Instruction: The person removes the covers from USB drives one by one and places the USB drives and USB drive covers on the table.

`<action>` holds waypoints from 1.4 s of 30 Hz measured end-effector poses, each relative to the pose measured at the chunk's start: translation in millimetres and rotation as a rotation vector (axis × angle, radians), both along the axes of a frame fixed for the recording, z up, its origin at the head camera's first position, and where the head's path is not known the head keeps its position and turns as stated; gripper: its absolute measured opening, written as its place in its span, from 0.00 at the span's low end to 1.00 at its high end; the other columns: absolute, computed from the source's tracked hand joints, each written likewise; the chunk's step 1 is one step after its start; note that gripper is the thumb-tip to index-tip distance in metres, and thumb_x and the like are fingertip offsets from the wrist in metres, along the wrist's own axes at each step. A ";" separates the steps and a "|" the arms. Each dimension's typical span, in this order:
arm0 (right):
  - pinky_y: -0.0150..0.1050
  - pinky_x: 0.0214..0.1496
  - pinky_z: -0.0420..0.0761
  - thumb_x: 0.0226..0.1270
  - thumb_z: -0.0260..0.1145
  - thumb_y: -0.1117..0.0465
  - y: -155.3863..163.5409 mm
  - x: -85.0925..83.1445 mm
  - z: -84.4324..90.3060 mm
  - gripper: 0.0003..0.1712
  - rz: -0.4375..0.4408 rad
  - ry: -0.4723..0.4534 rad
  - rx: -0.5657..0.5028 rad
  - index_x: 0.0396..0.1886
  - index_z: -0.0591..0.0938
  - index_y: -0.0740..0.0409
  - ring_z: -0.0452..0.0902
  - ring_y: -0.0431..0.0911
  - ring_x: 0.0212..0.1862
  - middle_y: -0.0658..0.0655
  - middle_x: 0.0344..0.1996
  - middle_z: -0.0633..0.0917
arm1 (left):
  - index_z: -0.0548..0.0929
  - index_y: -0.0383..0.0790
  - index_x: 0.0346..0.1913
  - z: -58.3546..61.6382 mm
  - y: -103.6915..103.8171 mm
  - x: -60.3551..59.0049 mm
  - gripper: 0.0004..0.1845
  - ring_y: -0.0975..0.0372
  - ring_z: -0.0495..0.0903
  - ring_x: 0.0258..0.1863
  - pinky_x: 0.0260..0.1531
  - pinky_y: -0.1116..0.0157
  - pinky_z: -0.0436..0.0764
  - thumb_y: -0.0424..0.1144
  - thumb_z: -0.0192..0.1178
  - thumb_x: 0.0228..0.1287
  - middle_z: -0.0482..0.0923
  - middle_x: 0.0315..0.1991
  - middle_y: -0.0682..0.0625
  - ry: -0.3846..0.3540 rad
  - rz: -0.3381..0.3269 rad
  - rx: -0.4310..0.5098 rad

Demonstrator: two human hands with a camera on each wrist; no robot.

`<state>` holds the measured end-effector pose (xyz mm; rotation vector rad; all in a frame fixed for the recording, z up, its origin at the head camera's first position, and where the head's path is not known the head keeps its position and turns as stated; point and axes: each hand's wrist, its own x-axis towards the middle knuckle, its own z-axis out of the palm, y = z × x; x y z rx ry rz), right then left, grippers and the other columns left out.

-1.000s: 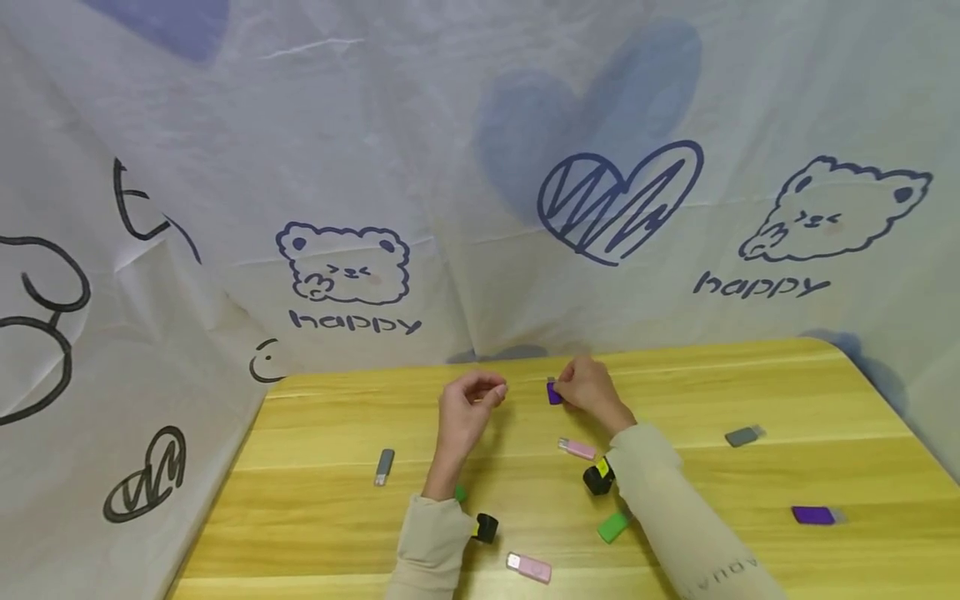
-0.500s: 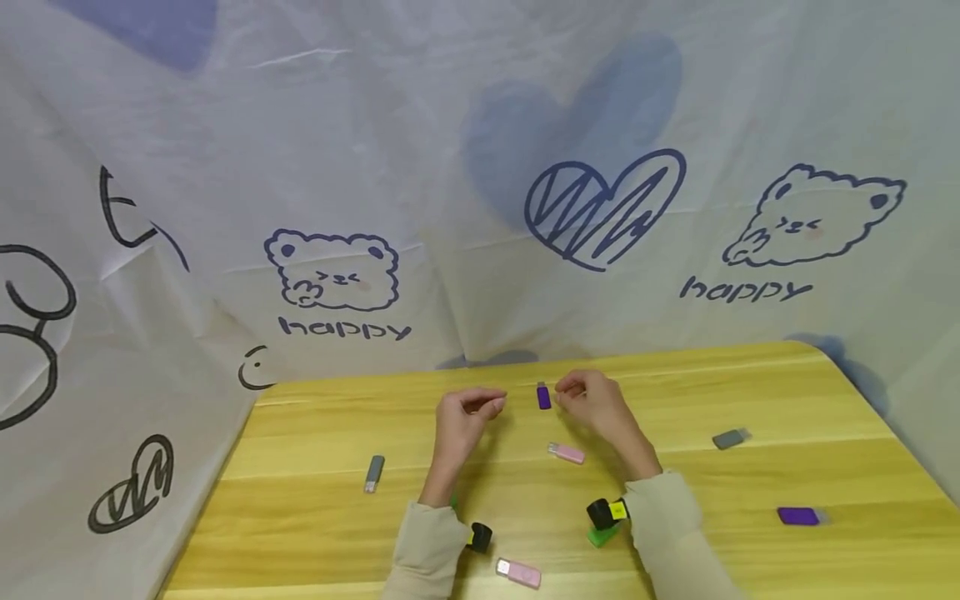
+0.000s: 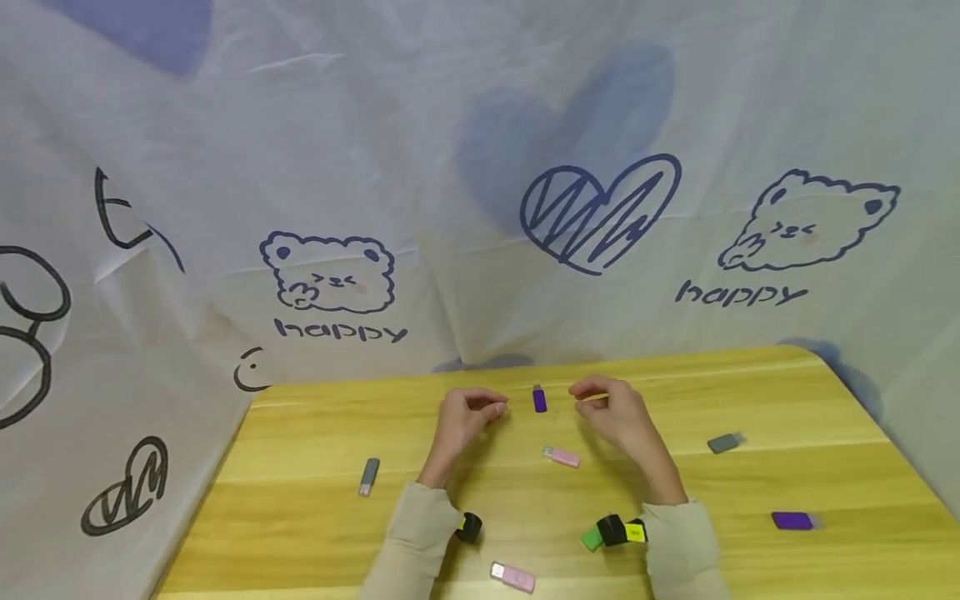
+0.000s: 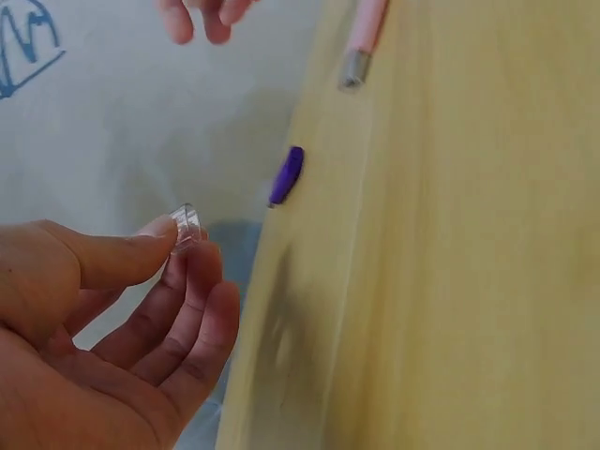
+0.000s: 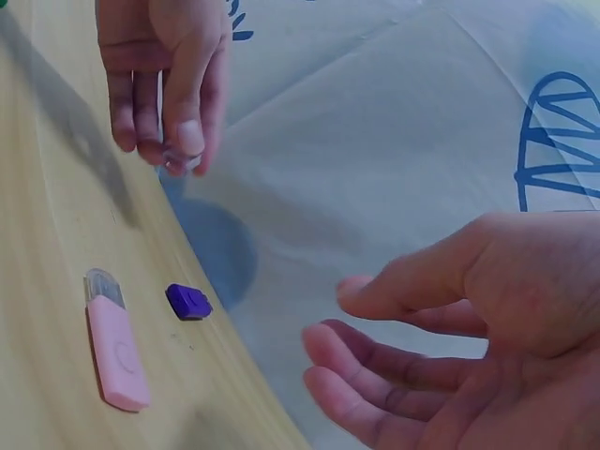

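Between thumb and fingertips, my left hand (image 3: 463,418) pinches a small clear plastic cap (image 4: 187,228), raised above the far edge of the table. To its right, a purple USB stick (image 3: 540,399) lies on the wood, its plug pointing away from me. On the other side of that stick my right hand (image 3: 618,412) hovers, fingers loosely bent, thumb apart from them and nothing held. A pink USB stick (image 5: 117,354) lies a little nearer to me, its plug end under a clear cap in the right wrist view.
Around the yellow wooden table (image 3: 300,533) lie a grey stick (image 3: 369,477) at left, another grey stick (image 3: 723,442) and a purple one (image 3: 793,521) at right. A second pink stick (image 3: 513,577) and a green stick (image 3: 592,537) are near me. A printed cloth (image 3: 450,208) hangs behind.
My right hand has let go of the purple USB stick and moved away to the right, fingers loosening. My left hand stays nearly in place. The head view has shifted slightly.
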<state>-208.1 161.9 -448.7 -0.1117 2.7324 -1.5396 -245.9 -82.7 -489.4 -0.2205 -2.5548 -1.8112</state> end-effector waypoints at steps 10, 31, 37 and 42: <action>0.48 0.50 0.86 0.71 0.64 0.72 17.2 7.4 -4.8 0.13 0.043 -0.059 -0.007 0.52 0.83 0.70 0.83 0.57 0.49 0.68 0.50 0.84 | 0.91 0.30 0.35 -3.8 13.9 -26.1 0.02 0.58 0.85 0.30 0.30 0.69 0.83 0.28 0.73 0.61 0.88 0.31 0.45 -0.011 -0.065 -0.192; 0.50 0.51 0.85 0.71 0.63 0.72 20.8 5.1 -7.6 0.12 0.006 -0.077 0.035 0.51 0.84 0.69 0.83 0.58 0.49 0.65 0.48 0.85 | 0.89 0.34 0.28 -5.2 24.8 -41.8 0.04 0.64 0.72 0.23 0.25 0.70 0.72 0.26 0.71 0.59 0.83 0.23 0.50 0.096 -0.103 -0.425; 0.49 0.50 0.85 0.71 0.63 0.72 21.9 5.6 -7.9 0.11 0.009 -0.076 0.038 0.51 0.84 0.69 0.83 0.56 0.48 0.64 0.48 0.85 | 0.88 0.34 0.28 -6.7 27.5 -43.1 0.04 0.64 0.73 0.23 0.25 0.70 0.72 0.25 0.70 0.59 0.83 0.24 0.50 0.111 -0.089 -0.431; 0.49 0.50 0.85 0.72 0.63 0.72 21.7 6.1 -7.4 0.12 0.020 -0.079 0.040 0.51 0.84 0.69 0.83 0.57 0.48 0.65 0.49 0.85 | 0.88 0.33 0.33 -6.1 23.7 -42.6 0.04 0.63 0.74 0.25 0.26 0.68 0.74 0.28 0.67 0.66 0.85 0.28 0.46 0.096 -0.057 -0.355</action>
